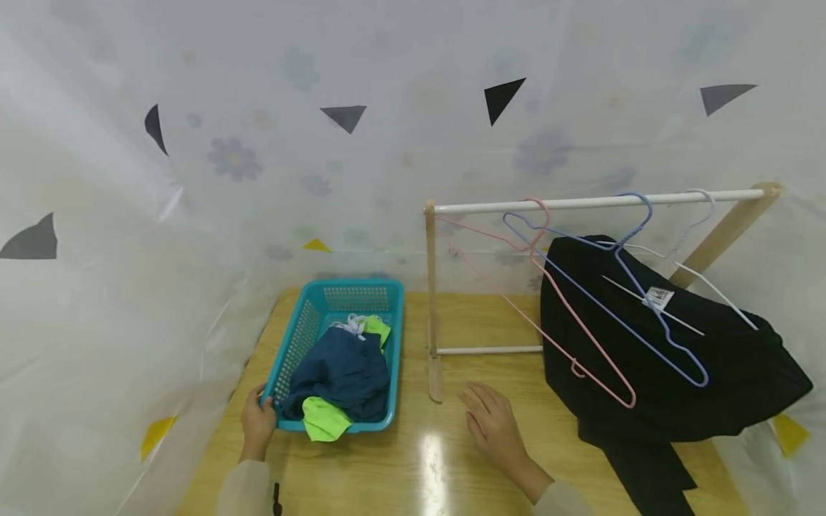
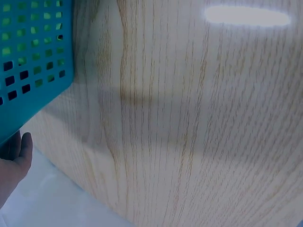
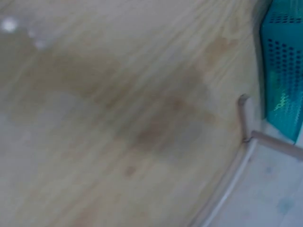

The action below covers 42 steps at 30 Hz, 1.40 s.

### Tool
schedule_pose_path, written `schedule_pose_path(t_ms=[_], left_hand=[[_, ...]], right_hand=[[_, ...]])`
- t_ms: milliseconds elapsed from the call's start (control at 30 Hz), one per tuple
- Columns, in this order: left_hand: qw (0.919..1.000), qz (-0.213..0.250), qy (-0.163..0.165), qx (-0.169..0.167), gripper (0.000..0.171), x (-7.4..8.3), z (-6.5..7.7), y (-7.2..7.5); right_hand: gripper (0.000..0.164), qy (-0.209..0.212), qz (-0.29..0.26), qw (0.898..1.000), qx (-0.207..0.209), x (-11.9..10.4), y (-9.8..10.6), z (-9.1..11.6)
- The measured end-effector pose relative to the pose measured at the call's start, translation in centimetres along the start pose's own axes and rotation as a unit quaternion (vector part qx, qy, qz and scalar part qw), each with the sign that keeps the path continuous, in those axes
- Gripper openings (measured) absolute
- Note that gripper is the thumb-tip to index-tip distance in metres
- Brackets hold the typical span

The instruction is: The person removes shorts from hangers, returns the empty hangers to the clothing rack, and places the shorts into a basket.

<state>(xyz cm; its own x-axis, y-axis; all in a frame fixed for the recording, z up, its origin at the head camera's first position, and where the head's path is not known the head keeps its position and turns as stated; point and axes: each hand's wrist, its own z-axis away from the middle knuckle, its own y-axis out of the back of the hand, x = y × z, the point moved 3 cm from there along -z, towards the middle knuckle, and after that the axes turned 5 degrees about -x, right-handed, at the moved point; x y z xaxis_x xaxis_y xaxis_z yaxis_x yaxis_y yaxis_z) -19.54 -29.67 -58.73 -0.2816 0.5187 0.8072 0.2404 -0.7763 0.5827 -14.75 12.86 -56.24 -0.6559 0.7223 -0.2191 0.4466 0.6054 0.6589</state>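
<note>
A turquoise plastic basket (image 1: pixel 358 295) sits on the left part of the table. Inside lies a dark blue garment (image 1: pixel 338 373) with white drawstrings, and a neon green cloth (image 1: pixel 325 419) hangs over the near rim. My left hand (image 1: pixel 258 424) grips the basket at its near left corner; the left wrist view catches its fingers (image 2: pixel 26 146) at the basket's edge. To the right of the basket, my right hand (image 1: pixel 495 428) holds nothing, its fingers loosely extended over the table just in front of the rack's left foot. The right wrist view is blurred.
A rack with a white rail (image 1: pixel 477 208) stands at the right. From it hang a pink hanger (image 1: pixel 584 326), a blue hanger (image 1: pixel 581 292) and a white hanger (image 1: pixel 710 283). Black clothing (image 1: pixel 697 380) lies at the right, partly behind the hangers. White sheeting (image 1: pixel 400 165) encloses the wooden table (image 1: pixel 361 473).
</note>
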Motion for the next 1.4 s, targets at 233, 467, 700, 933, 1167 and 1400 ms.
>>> schedule_pose_path(t_ms=[233,467,700,933,1167,1400], left_hand=[[0.9997,-0.011,0.014,-0.019,0.040,0.2,0.0,0.0],[0.9976,-0.041,-0.027,0.048,0.040,1.1,0.1,-0.7],[0.9756,-0.045,-0.158,0.146,0.039,3.4,0.0,-1.6],[0.9682,-0.014,-0.223,0.113,0.041,7.2,0.0,-2.8],[0.9617,0.030,-0.264,0.066,0.048,12.2,0.8,-5.4],[0.9618,0.074,-0.264,0.000,0.063,16.6,1.2,-8.7]], right_hand=[[0.025,-0.069,0.011,0.997,-0.018,2.3,0.8,3.7],[0.038,-0.137,0.008,0.990,-0.038,3.7,2.4,6.1],[0.045,-0.189,0.025,0.981,-0.028,5.1,4.9,8.0],[0.039,-0.259,0.033,0.965,-0.005,6.5,7.8,9.9],[0.034,-0.325,0.072,0.941,0.067,8.1,12.3,11.3],[0.029,-0.298,0.160,0.913,0.228,9.4,17.9,11.0]])
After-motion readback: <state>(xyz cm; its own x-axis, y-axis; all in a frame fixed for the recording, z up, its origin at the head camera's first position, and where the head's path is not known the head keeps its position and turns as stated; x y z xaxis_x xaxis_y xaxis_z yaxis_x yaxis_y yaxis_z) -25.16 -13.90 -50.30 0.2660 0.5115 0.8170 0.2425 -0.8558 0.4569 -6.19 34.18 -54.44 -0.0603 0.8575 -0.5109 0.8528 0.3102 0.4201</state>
